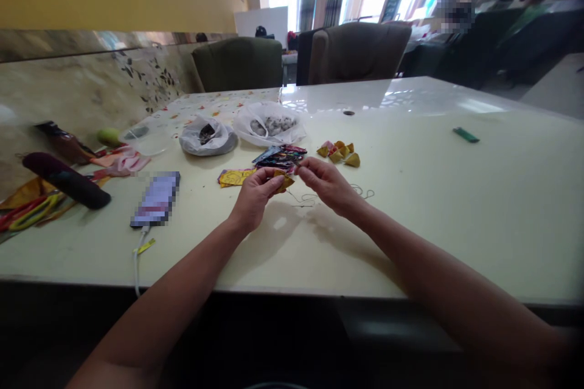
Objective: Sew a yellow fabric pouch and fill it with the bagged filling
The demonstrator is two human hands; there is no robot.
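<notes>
Between the thumb and fingers of my left hand (255, 197) is a small yellow triangular cloth pouch (285, 182). My right hand (325, 184) pinches something tiny just beyond the pouch's upper right; what it is cannot be made out. Loose thread (305, 197) lies on the table beneath and between the hands, with more thread loops (365, 192) past my right wrist. Just behind the hands is a pile of dark patterned cloth pieces (276, 156). Flat yellow cloth pieces (237, 177) lie left of it, and several yellow triangular pouches (337, 152) sit to its right.
Two white plastic bags stand farther back, one with greyish fluffy filling (274, 126), one with dark material (207, 135). A phone (157, 199) on a cable lies left, near a dark cylindrical object (68, 181) and coloured cloth. A green object (466, 134) lies far right. Chairs stand behind the table.
</notes>
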